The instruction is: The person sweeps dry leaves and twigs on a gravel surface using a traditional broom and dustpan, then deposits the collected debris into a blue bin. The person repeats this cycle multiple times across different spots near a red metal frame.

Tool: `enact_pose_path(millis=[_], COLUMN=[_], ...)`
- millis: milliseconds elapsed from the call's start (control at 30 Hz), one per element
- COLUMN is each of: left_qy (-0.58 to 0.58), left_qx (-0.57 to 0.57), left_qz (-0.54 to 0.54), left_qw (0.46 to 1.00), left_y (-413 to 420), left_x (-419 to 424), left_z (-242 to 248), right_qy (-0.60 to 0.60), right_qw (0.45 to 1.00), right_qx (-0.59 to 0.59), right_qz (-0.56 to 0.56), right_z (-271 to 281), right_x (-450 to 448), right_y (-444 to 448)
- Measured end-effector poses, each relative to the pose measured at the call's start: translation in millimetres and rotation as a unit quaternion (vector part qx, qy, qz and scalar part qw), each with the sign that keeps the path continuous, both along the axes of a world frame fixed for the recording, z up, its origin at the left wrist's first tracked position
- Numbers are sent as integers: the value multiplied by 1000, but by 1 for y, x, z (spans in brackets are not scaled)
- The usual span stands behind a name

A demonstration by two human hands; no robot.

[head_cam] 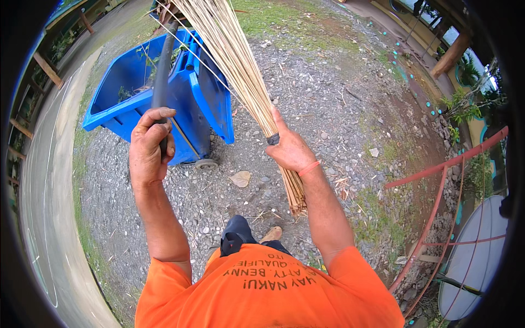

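My left hand (148,143) grips a dark pole (162,74) that rises in front of the bin. At its far end, by the top edge, brown dry leaves (166,13) sit in or against a dark container, partly cut off. My right hand (292,148) is closed around a stick broom (242,69) of thin pale ribs, just at its dark binding (273,139). The broom's bristles fan up and left, while its butt end points down toward my feet. Beyond the pole stands a blue wheeled bin (192,123) with its lid (213,98) hanging open; green cuttings (151,61) show inside.
Gravel ground (320,123) surrounds me, with a dry leaf (240,178) near my feet. At right stand a red metal frame (434,205) and a pale dish-like panel (467,262). A concrete pavement (53,164) runs along the left; grass (279,16) lies ahead.
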State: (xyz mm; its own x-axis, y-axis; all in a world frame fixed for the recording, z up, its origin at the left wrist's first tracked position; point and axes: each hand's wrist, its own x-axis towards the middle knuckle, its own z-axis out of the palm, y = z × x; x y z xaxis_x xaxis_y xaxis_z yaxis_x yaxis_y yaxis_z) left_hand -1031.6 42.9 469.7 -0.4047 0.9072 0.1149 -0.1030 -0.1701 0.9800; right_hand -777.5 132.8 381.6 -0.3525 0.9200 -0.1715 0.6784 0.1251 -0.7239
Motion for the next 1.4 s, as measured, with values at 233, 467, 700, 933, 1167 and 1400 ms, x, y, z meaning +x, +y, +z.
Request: enact_pose_path(millis=[233,467,700,933,1167,1400], left_qy=[504,540,420,295,276,369], left_qx=[-262,-374,-342,-230,-113,16], left_qz=[219,198,138,171,189,136], left_qw=[793,727,829,912,936,919], left_y=[2,-21,-18,-10,-2,23], left_x=[-140,-193,-218,-237,-249,-220], left_z=[-58,-152,-166,-183,-182,-138], right_qy=[-40,-64,-114,-99,-122,1], right_qw=[997,997,993,995,992,994], right_qx=[11,-16,18,17,-16,-65], right_qz=[65,31,-1,-20,-6,-90], right_z=[-22,-43,-52,-68,-66,-97], right_x=[-127,-160,-185,-171,-154,-104], right_y=[-1,-51,-75,-105,-136,-199])
